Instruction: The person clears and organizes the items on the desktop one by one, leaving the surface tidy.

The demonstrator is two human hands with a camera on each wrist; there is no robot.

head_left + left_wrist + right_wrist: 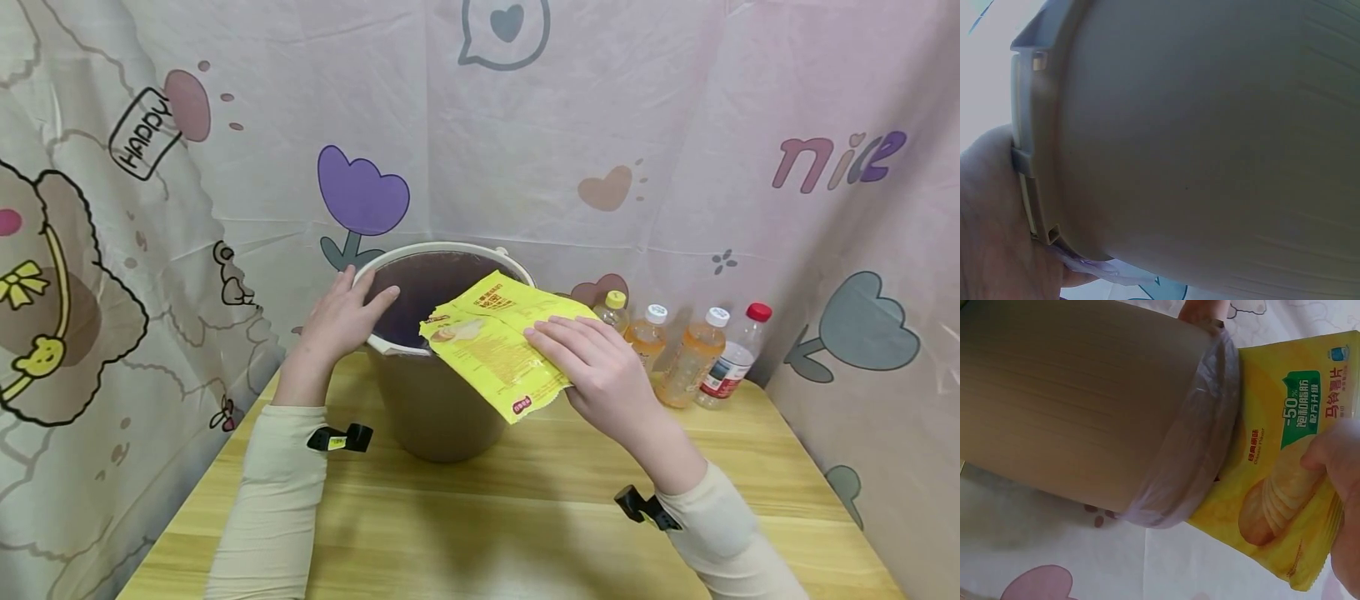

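Note:
My right hand [600,367] pinches a yellow potato chip bag [502,342] by its right side, thumb beneath and fingers on top. The bag tilts over the near right part of a trash can's mouth; in the right wrist view its printed front [1272,481] faces the camera. The brown trash can [442,408] stands upright on the table, with a pale rim and a thin plastic liner [1179,462] folded over its edge. My left hand [341,317] rests on the rim's left side, fingers extended. The can's bottom inside is hidden.
Several plastic bottles stand behind my right hand: one with a yellow cap [615,302], orange ones with white caps [693,358], and one with a red cap [735,358]. The wooden table [420,533] meets a printed cloth backdrop [510,125] at the back and sides.

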